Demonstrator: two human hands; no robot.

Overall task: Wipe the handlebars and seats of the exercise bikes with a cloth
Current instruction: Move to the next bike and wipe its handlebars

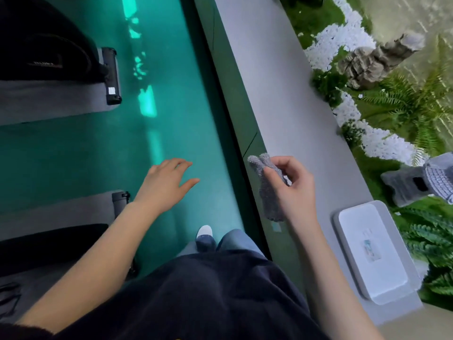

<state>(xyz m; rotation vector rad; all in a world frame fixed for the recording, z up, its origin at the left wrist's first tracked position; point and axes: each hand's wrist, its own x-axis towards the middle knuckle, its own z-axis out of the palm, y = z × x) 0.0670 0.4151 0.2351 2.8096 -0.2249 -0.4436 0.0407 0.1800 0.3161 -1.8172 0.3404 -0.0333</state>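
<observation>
My right hand (293,186) grips a grey fluffy cloth (268,192) that hangs down over the edge of a grey ledge (282,99). My left hand (166,182) hovers over the green floor with its fingers spread and holds nothing. Two exercise machines show only their bases at the left: one at the upper left (49,57) and one at the lower left (56,239). No handlebars or seats are in view.
A green floor aisle (122,148) runs between the machine bases and the ledge. A white box (372,251) lies on the ledge at the lower right. Beyond the ledge lie ferns, white pebbles (343,38) and grey rocks. My legs and one white shoe (204,231) show below.
</observation>
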